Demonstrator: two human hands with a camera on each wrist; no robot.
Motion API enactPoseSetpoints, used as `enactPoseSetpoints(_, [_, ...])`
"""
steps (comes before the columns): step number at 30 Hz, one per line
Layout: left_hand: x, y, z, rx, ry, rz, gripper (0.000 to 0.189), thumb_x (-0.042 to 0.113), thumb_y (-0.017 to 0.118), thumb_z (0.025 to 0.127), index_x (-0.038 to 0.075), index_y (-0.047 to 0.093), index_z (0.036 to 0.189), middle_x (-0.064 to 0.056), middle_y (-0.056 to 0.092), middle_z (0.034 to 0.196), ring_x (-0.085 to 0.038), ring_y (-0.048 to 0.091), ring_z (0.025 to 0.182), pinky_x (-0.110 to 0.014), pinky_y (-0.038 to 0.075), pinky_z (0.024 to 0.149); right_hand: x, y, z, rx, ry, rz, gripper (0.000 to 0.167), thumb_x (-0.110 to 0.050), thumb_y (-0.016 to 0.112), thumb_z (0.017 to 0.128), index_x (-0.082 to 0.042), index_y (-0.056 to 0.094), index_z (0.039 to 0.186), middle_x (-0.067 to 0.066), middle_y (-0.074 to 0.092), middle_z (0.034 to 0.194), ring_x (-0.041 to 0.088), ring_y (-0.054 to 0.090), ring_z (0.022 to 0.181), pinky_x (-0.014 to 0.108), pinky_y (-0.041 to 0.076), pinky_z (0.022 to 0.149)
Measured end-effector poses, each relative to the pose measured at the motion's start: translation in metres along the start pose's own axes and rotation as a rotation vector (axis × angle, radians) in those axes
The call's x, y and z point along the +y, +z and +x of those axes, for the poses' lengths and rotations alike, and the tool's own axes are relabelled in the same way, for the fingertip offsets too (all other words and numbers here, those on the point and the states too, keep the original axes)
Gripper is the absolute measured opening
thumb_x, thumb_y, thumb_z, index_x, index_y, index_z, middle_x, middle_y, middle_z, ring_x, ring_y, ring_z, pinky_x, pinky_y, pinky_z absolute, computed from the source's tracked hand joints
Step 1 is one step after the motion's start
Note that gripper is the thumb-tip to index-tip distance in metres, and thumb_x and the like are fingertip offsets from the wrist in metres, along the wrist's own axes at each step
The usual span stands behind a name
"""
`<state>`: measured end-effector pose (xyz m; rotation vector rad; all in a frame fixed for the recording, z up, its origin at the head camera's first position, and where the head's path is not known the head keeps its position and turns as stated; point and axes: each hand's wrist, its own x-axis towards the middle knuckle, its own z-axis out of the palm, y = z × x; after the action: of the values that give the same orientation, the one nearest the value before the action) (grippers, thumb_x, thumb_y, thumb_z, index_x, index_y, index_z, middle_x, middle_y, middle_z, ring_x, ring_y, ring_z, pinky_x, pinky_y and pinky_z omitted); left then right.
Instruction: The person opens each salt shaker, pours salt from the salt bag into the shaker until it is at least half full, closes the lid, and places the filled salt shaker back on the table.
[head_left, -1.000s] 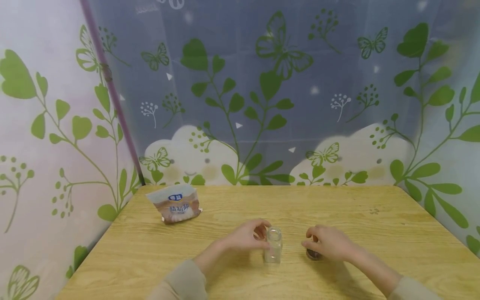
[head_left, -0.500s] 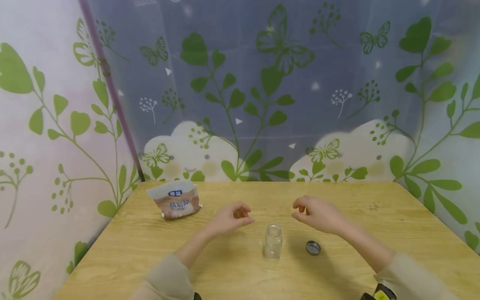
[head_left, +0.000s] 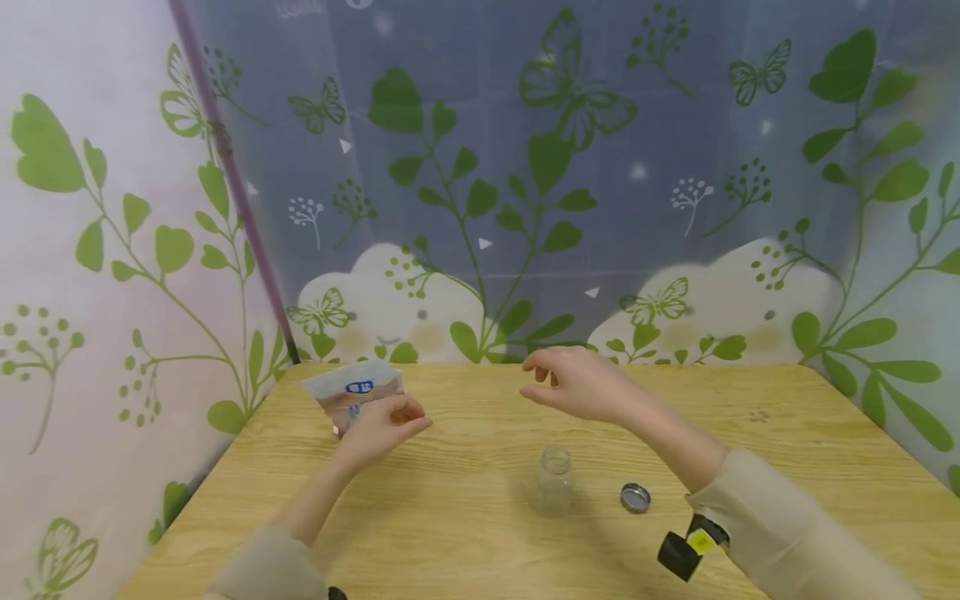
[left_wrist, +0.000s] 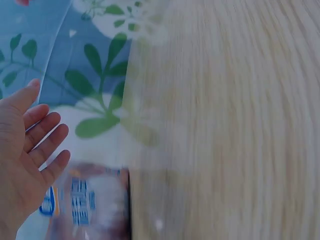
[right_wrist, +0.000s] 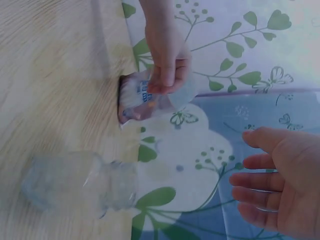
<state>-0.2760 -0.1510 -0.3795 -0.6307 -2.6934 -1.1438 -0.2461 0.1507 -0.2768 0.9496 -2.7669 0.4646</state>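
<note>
A bag of salt [head_left: 355, 380], pale on top and brown below, stands at the back left of the table. My left hand [head_left: 381, 429] is in front of it in the head view, covering its lower right part; the left wrist view has the loosely spread fingers [left_wrist: 47, 140] beside the printed bag [left_wrist: 100, 200]. Raised over the middle of the table, my right hand [head_left: 581, 385] holds nothing, its fingers relaxed. Nearer to me an uncapped glass jar [head_left: 555, 483] stands upright. To its right lies a round metal lid [head_left: 635, 497], hollow side up.
The wooden table [head_left: 465, 533] runs back to a curtain [head_left: 480, 183] printed with leaves and butterflies. A purple pole [head_left: 232, 175] slants down to the table's back left corner. A black camera [head_left: 681, 554] is strapped at my right sleeve.
My right hand has let go of the lid and risen up and to the left. My left hand has left the jar and moved left to the salt bag.
</note>
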Motion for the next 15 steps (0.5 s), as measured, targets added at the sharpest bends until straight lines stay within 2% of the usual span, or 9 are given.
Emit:
enactPoseSetpoints(5, [-0.028,-0.024,-0.013,0.079,-0.074,0.02,0.015,0.022,0.068,0.084,0.007,0.067,0.087,0.0,0.064,0.083,-0.015,0.057,0.075,-0.031,0.047,0.066,-0.018,-0.003,0.022,0.021,-0.024,-0.02,0.032,-0.025,0.065,0.087,-0.006,0.062,0.113,0.006,0.065,0.1,0.019,0.06,0.089,0.033,0.049,0.074])
enactPoseSetpoints(7, [-0.038,-0.033,-0.017,0.105,-0.128,0.036,0.016,0.021,0.068,0.085,0.005,0.066,0.086,-0.002,0.064,0.081,-0.016,0.056,0.074,-0.03,0.046,0.065,-0.025,-0.005,0.031,0.032,-0.035,-0.032,0.03,-0.024,0.065,0.087,-0.007,0.063,0.112,0.005,0.065,0.102,0.02,0.06,0.092,0.034,0.048,0.077])
enactPoseSetpoints(11, [-0.057,-0.048,-0.025,0.158,-0.217,0.086,0.02,0.021,0.066,0.086,0.001,0.065,0.088,-0.007,0.064,0.083,-0.022,0.058,0.079,-0.032,0.046,0.068,-0.037,-0.006,0.048,0.032,-0.045,-0.006,0.029,-0.022,0.065,0.087,-0.007,0.063,0.111,0.005,0.064,0.103,0.02,0.059,0.094,0.034,0.047,0.079])
enactPoseSetpoints(15, [-0.07,-0.057,-0.033,0.219,-0.24,0.128,0.019,0.019,0.067,0.085,0.001,0.062,0.087,-0.01,0.065,0.085,-0.027,0.059,0.084,-0.037,0.046,0.071,-0.047,-0.005,0.066,0.02,-0.052,0.064,0.026,-0.021,0.065,0.087,-0.008,0.064,0.11,0.004,0.064,0.104,0.018,0.058,0.095,0.033,0.047,0.08])
